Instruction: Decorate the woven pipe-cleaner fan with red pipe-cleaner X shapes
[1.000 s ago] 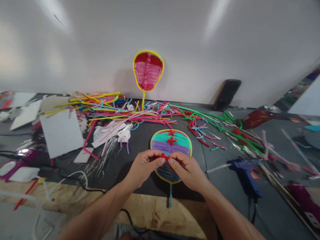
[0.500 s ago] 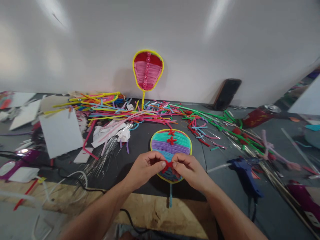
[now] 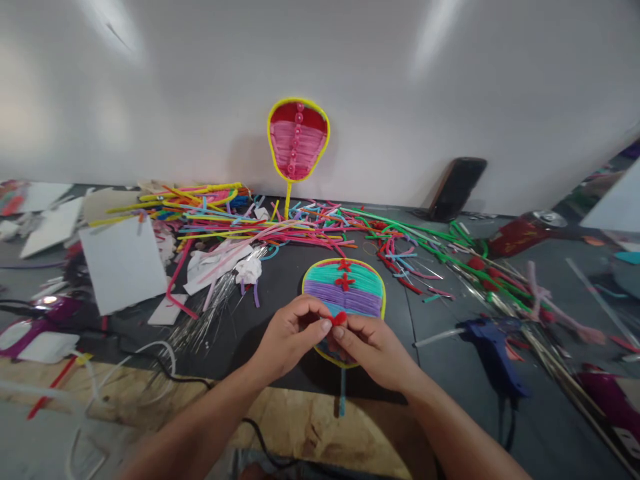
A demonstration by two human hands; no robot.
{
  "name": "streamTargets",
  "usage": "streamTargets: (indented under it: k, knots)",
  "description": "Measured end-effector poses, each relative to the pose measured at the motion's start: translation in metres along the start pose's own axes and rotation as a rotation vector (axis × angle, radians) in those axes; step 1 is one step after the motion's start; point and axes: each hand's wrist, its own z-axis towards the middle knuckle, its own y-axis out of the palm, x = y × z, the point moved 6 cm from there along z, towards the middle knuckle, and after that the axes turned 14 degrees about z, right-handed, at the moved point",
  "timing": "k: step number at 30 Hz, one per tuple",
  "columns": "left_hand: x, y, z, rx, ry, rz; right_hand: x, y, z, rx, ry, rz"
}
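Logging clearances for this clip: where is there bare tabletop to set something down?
Two patches of tabletop look bare: between the crumpled paper and striped fan, and between the fan and blue glue gun. It's crowded along the wall with pipe cleaners, and at left with white cards and silver wires.

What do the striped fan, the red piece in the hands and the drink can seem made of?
Striped fan: probably chenille stems, matte, since its bands show soft parallel strands.
Red piece: likely similar chenille, matte and soft-edged, though too small for certainty.
Drink can: probably painted aluminium, given its shiny silvery top.
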Motion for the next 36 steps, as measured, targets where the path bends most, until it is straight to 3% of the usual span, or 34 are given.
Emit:
streamTargets:
  k: [5, 12, 18, 27, 32, 36]
  knots:
    - [0.006, -0.002, 0.0, -0.01, 0.063, 0.149, 0.002, 0.001, -0.002, -0.041, 0.028, -0.019]
    - [-0.012, 0.009, 0.0, -0.098, -0.167, -0.201, -0.001, 0.002, -0.002, -0.048, 0.006, -0.058]
    - [-0.013, 0.011, 0.001, -0.111, -0.169, -0.227, 0.002, 0.001, 0.0, -0.022, -0.007, -0.06]
    - [-0.002, 0.003, 0.002, -0.076, -0.034, 0.094, 0.0, 0.001, 0.001, -0.045, -0.071, -0.027]
    - [0.009, -0.001, 0.003, -0.029, 0.133, 0.28, -0.001, 0.002, 0.001, -0.042, -0.093, -0.095]
    - [0.012, -0.002, 0.002, -0.019, 0.177, 0.367, -0.003, 0.001, 0.002, -0.017, -0.131, -0.186]
